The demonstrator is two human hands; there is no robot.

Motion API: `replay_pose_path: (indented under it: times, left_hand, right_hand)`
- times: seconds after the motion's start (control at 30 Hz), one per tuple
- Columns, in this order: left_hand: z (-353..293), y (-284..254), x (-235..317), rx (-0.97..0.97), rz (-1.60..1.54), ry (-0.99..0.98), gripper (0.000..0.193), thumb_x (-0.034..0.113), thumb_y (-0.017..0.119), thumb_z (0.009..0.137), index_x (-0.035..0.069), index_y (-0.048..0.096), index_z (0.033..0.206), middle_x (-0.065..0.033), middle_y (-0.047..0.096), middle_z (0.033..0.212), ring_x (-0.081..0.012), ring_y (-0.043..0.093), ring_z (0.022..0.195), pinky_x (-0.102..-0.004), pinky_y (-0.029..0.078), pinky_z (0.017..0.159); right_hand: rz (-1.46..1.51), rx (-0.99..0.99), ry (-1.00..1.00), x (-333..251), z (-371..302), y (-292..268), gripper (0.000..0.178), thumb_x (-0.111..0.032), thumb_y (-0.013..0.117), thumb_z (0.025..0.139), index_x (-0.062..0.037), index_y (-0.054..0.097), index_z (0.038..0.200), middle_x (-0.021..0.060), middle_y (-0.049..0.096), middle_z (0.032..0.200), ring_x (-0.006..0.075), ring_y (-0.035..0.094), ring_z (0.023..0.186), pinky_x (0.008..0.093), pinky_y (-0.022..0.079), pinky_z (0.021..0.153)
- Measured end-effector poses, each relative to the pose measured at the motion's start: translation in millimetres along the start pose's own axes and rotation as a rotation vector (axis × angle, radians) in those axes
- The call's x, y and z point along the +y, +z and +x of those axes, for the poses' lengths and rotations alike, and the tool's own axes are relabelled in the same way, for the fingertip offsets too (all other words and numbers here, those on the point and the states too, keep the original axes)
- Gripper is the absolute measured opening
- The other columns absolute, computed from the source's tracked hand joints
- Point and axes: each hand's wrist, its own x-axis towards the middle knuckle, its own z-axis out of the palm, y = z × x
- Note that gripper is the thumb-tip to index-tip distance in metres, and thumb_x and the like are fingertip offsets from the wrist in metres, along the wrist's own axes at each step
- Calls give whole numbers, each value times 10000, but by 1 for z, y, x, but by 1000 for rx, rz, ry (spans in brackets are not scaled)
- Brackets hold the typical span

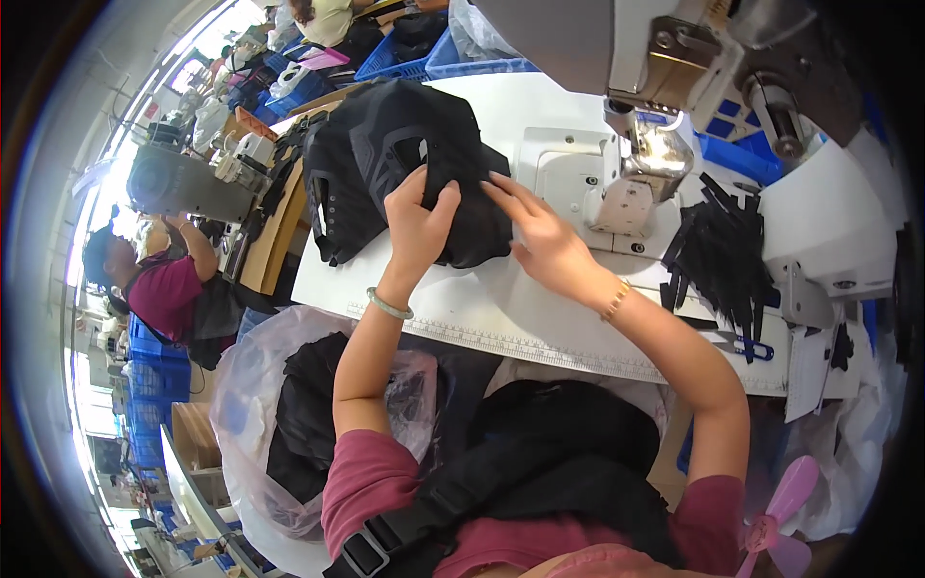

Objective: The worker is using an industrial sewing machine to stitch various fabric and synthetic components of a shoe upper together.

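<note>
A black fabric piece (385,130) with a dark grey angular pattern lies bunched on the white sewing table, left of the sewing machine (641,164). My left hand (416,226), a pale bangle on its wrist, is closed on a raised fold near the middle of the fabric. Beside it my right hand (547,239) has its fingers stretched out and slightly apart, the tips at the right edge of the fabric. A row of small light dots runs down the fabric's left part. What lies under the folds is hidden.
Black strips (718,250) are heaped right of the machine, with blue-handled thread snips (753,349) below. A ruler strip (540,349) runs along the table's front edge. A clear plastic bag (252,405) of black fabric stands below left. Another person (169,299) works at far left.
</note>
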Motion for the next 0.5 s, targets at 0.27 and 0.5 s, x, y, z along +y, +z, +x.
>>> replay_pose_path:
  times: [0.27,0.5]
  left_hand:
    - [-10,-26,-13,-16,-219,-107,102,36,608,767,-59,611,805,15,583,691,-47,501,644,-204,410,581]
    - [-31,-54,14,360,112,225,104,25,656,738,-34,620,815,-31,626,730,-84,528,662,-240,432,608]
  right_hand:
    - [-338,-280,-275,18,31,34,684,-218,722,597,10,464,1188,155,446,1234,318,534,999,404,478,769]
    - [-596,160,-322,12,56,51,375,0,578,702,-112,528,1057,132,490,1081,256,566,729,359,505,626]
